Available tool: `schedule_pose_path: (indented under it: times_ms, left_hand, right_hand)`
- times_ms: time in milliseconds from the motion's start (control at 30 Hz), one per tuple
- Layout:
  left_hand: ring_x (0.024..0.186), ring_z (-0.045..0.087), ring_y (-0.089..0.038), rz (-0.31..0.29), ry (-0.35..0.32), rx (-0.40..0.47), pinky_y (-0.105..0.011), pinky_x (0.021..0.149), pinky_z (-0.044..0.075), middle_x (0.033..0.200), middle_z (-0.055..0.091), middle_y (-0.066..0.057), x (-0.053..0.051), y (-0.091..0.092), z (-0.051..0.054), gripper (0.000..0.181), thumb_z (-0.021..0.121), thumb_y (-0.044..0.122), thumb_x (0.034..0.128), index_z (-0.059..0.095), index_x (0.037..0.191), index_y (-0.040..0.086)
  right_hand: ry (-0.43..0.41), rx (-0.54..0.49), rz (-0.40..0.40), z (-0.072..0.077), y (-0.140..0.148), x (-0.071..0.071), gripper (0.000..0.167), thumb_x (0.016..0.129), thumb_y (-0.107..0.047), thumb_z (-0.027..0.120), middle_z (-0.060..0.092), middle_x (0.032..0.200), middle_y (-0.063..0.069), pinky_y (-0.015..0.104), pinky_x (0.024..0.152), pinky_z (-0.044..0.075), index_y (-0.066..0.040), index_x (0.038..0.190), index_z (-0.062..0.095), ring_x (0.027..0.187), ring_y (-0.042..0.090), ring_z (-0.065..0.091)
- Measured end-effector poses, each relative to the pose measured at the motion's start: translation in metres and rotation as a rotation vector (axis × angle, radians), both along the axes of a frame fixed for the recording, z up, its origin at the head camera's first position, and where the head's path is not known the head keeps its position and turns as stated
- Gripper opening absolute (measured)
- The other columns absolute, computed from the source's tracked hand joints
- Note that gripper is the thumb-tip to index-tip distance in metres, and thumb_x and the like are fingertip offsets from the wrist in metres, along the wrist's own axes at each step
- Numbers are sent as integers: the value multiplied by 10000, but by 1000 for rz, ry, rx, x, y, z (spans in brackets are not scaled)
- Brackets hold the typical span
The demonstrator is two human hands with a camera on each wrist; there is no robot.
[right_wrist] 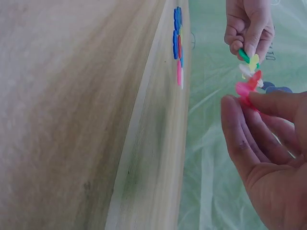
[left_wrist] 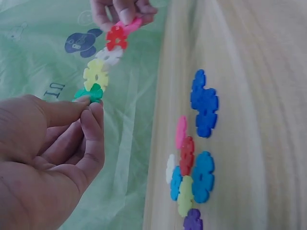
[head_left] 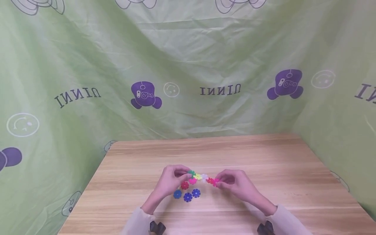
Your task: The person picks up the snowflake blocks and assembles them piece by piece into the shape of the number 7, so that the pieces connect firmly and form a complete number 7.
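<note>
A chain of joined flower-shaped pieces is held above the table between both hands. It runs from a green piece (left_wrist: 91,92) through yellow (left_wrist: 96,74), white (left_wrist: 110,56) and red (left_wrist: 116,38) to a pink one (right_wrist: 245,89). My left hand (head_left: 170,180) pinches the green end between thumb and fingertips. The pink end is pinched by my right hand (head_left: 241,185). In the left wrist view the chain slants up and away from the left fingers toward the right ones.
Loose flower pieces lie on the wooden table (head_left: 235,153) below and near the left hand: dark blue (left_wrist: 206,112), light blue (left_wrist: 203,177), red (left_wrist: 187,155), pink (left_wrist: 181,132), purple (left_wrist: 193,220) and others. A green printed cloth (head_left: 188,114) hangs behind and beside the table.
</note>
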State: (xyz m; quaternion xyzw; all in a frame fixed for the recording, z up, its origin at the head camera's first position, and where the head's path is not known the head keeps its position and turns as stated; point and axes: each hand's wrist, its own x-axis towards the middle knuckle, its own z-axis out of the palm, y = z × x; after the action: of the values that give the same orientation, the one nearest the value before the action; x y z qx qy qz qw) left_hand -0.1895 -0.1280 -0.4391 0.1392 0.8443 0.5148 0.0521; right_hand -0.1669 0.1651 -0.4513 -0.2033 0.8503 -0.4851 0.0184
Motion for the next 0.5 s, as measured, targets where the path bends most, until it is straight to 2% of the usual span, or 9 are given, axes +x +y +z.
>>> schedule_pose_path:
  times_ms: [200, 400, 500]
  left_hand:
    - [897, 767, -128, 1, -18, -3, -290, 803, 634, 992, 823, -34, -7, 1, 3, 189, 788, 255, 949, 792, 1091, 129]
    - [900, 782, -176, -5, -44, 31, -468, 885, 647, 1000, 823, -77, -12, 0, -2, 235, 779, 255, 960, 781, 1121, 84]
    - [914, 790, -229, -6, -61, 49, -481, 899, 644, 1016, 820, -110, -16, -3, -4, 262, 768, 269, 969, 774, 1141, 72]
  right_hand:
    - [-35, 20, 36, -2, 0, -1, 83, 920, -156, 792, 804, 929, -22, 203, 801, 618, -152, 1003, 785, 832, 44, 736]
    - [-76, -59, -6, -2, 1, 0, 109, 930, -130, 777, 807, 960, 49, 203, 791, 624, -86, 1029, 773, 860, 96, 761]
    - [-105, -102, -39, -2, 0, -2, 117, 937, -125, 773, 810, 953, 84, 232, 752, 637, -53, 1030, 766, 849, 128, 771]
